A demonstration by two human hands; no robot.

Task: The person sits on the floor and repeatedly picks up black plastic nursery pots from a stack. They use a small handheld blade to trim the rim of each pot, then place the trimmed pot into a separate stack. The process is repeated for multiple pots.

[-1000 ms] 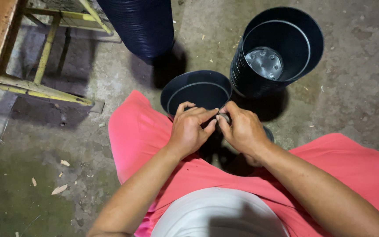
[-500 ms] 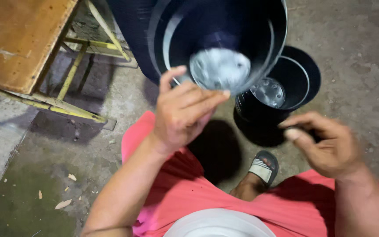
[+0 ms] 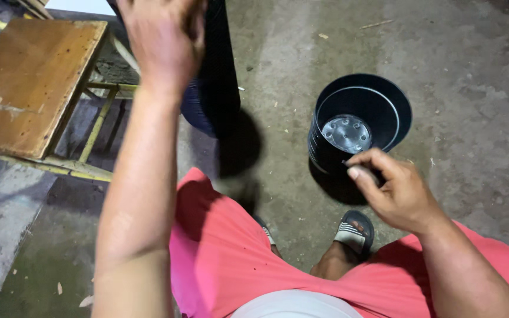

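My left hand [image 3: 160, 41] is raised at the top of the view, its fingers curled over the upper end of a tall stack of ribbed black plastic pots [image 3: 213, 94]. The pot it grips is mostly hidden behind the hand. My right hand [image 3: 399, 191] hovers lower right, thumb pressed against curled fingers, just in front of a short stack of black round pots [image 3: 384, 100] standing on the floor. That stack's inside shows a grey bottom with holes. Whether the pinch holds something small is too unclear to tell.
A worn wooden stool with a yellow metal frame [image 3: 30, 88] stands at the left. The floor is rough concrete [image 3: 472, 53] with small debris. My pink shorts [image 3: 225, 253] and a sandalled foot [image 3: 354, 232] fill the lower part.
My left hand has carried the black pot up and away onto the tall stack. My right hand has dropped closer to the pots on the floor and closed its fingers.
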